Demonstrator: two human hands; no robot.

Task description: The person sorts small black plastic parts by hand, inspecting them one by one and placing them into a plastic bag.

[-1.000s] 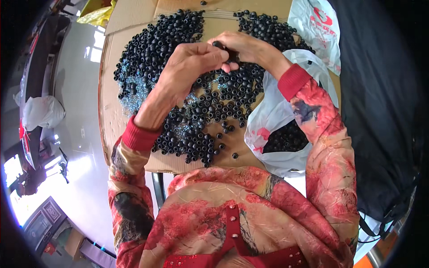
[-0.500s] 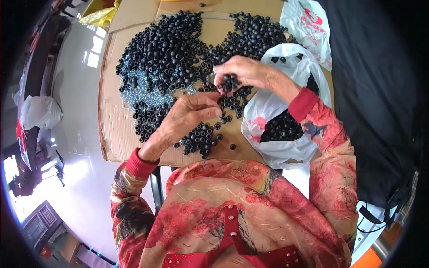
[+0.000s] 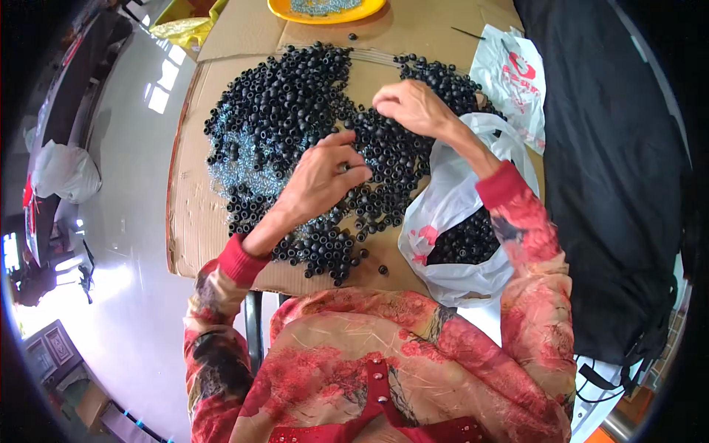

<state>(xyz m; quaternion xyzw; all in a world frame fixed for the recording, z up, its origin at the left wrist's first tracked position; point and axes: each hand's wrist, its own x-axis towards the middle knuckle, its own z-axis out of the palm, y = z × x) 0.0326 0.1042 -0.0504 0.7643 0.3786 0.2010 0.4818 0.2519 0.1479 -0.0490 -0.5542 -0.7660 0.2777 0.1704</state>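
Black beads (image 3: 295, 96) lie in a broad heap across the cardboard (image 3: 193, 236). Among them, at the left, is a patch of small clear bluish beads (image 3: 247, 166). My left hand (image 3: 321, 177) is over the middle of the heap, fingers bent; a dark bead (image 3: 344, 167) shows between its curled fingers and thumb. Farther off and to the right, my right hand (image 3: 413, 109) hangs over the beads with fingers curled down. Its fingertips and anything in them are hidden.
An open white plastic bag (image 3: 443, 273) with black beads inside stands right of the heap. Behind it lies a flat white bag (image 3: 509, 81). A yellow tray (image 3: 347, 16) with clear beads is at the far edge. Black cloth (image 3: 605, 184) covers the right side.
My right hand has moved away from the left, and the cluster of black beads seen in it is no longer visible. The view has shifted, bringing the yellow tray in.
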